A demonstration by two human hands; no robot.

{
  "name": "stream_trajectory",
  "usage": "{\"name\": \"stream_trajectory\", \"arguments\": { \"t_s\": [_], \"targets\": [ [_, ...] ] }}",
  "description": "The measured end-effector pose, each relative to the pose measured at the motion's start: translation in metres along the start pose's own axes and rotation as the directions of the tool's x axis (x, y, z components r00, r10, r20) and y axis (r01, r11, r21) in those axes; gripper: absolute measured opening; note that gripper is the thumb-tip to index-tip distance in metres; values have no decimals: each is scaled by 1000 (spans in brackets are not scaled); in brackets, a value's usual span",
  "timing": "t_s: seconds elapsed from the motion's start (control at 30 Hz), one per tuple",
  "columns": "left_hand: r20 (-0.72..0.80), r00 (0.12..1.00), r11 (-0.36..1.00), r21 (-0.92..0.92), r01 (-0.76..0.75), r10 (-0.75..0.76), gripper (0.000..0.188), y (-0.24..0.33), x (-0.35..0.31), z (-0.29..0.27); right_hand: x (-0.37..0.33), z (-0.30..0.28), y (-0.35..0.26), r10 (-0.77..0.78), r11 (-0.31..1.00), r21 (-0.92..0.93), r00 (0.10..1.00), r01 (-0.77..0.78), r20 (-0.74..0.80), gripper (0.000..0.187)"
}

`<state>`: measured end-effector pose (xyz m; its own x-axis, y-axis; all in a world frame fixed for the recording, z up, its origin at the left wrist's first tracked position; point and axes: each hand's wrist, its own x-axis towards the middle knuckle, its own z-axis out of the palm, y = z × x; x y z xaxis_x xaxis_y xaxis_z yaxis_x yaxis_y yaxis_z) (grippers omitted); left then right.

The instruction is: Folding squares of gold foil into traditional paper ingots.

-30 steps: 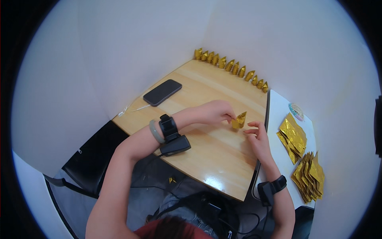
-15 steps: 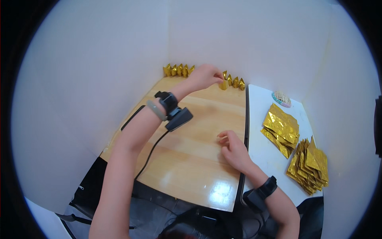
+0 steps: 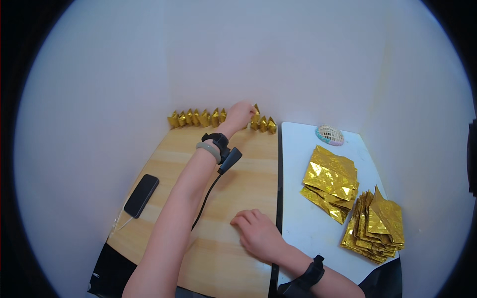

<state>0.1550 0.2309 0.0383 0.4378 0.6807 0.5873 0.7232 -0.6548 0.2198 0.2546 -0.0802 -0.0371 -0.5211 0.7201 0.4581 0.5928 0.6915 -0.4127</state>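
Observation:
My left hand (image 3: 240, 114) reaches to the back of the wooden table, its fingers pinched on a folded gold paper ingot (image 3: 256, 118). This piece is in a row of similar ingots (image 3: 204, 118) standing along the back wall; the hand hides part of the row. Two more ingots (image 3: 268, 125) stand just right of it. My right hand (image 3: 259, 235) rests low over the wooden table near its right edge, fingers loosely bent with nothing visible in them. Each wrist wears a black strapped device.
On the white surface at right lie a stack of gold paper sheets (image 3: 330, 174) and a thicker stack (image 3: 375, 226) nearer me. A small woven basket (image 3: 330, 135) sits behind them. A black phone (image 3: 141, 195) with a white cable lies at left. Pale walls enclose the sides and back.
The view has shifted, bringing the phone into sight. My left hand still pinches an ingot at the row. My right hand has moved a little nearer to me on the table.

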Motion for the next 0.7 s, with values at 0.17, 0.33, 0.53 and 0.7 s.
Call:
{"name": "stream_trajectory", "arguments": {
  "t_s": [0.17,0.33,0.53,0.7],
  "targets": [
    [30,999,992,126,27,-31,13,-8,5,22,0,-2,1,12,1000,20,1000,-13,22,36],
    [86,993,990,121,74,-85,14,-7,6,33,-1,-1,2,46,999,20,998,-47,32,37],
    [73,995,991,120,61,-70,16,-18,12,37,-1,-2,0,46,998,41,999,-47,24,38],
    [130,980,982,136,133,-151,17,-17,14,34,0,-1,3,52,997,56,998,-53,25,38]
  ]
}}
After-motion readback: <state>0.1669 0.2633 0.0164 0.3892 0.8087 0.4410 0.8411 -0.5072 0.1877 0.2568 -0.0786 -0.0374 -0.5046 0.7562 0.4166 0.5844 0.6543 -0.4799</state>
